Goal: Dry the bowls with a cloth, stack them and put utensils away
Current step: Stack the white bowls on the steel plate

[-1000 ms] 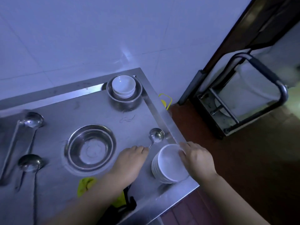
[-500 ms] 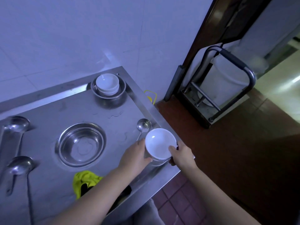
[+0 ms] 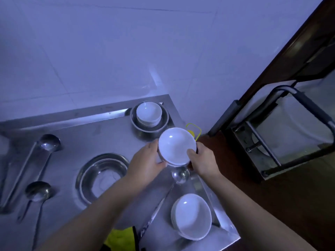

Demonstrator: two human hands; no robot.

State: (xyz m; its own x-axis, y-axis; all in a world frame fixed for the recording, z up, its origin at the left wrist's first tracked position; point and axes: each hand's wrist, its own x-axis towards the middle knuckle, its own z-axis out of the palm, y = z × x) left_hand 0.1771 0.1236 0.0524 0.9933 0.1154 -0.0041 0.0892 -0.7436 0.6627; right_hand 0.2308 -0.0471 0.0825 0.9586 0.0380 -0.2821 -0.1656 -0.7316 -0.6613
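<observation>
Both hands hold a small stack of white bowls (image 3: 176,145) lifted above the steel table (image 3: 72,134). My left hand (image 3: 146,163) grips its left side and my right hand (image 3: 203,160) grips its right side, thumb on the rim. Another stack of white bowls (image 3: 192,216) rests at the table's near right corner. A third white stack (image 3: 148,113) sits inside a steel bowl (image 3: 164,124) at the far corner. A ladle (image 3: 180,175) lies just under the lifted stack. The yellow cloth (image 3: 121,238) lies at the near edge.
An empty steel bowl (image 3: 101,176) stands mid-table. Two long ladles (image 3: 45,144) (image 3: 37,192) lie at the left. A tiled wall backs the table. To the right, beyond the table edge, a metal trolley (image 3: 282,147) stands on the dark floor.
The top bowls were lifted off the near stack with both hands and carried up and away towards the far corner; the lower bowls stayed on the table.
</observation>
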